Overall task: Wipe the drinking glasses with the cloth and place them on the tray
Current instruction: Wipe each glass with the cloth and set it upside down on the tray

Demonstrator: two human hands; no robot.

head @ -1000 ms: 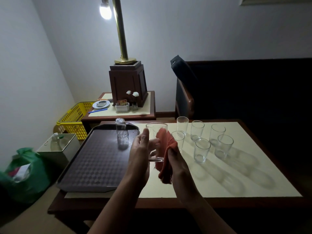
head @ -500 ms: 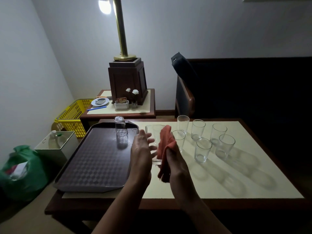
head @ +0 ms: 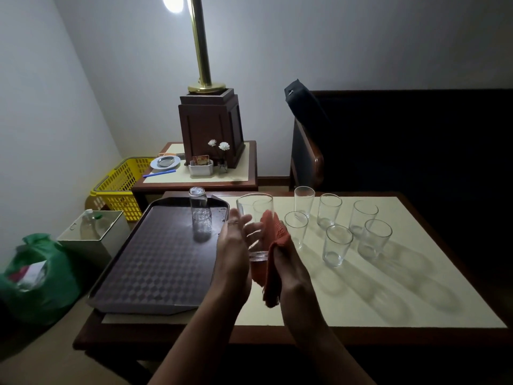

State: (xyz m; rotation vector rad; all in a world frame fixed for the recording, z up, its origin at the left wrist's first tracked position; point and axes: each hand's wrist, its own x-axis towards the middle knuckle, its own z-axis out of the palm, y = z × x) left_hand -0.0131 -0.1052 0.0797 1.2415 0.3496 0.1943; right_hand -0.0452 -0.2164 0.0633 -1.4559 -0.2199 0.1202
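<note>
Between your hands, just right of the tray (head: 144, 262), the glass (head: 256, 226) stands near upright, mouth up. Your left hand (head: 234, 245) cups it with fingers loosely curled; your right hand (head: 288, 262) pinches the cloth (head: 273, 245) against its side. So the left is nearer the tray, I'd guess.

Beyond our table's far left corner we see a side table (head: 247, 173) carrying a lamp (head: 211, 126), white flowers (head: 220, 147), a dish (head: 165, 162) and a blue pen (head: 159, 173), with a yellow basket (head: 122, 184), white bin (head: 91, 234) and green bag (head: 39, 276) left.
</note>
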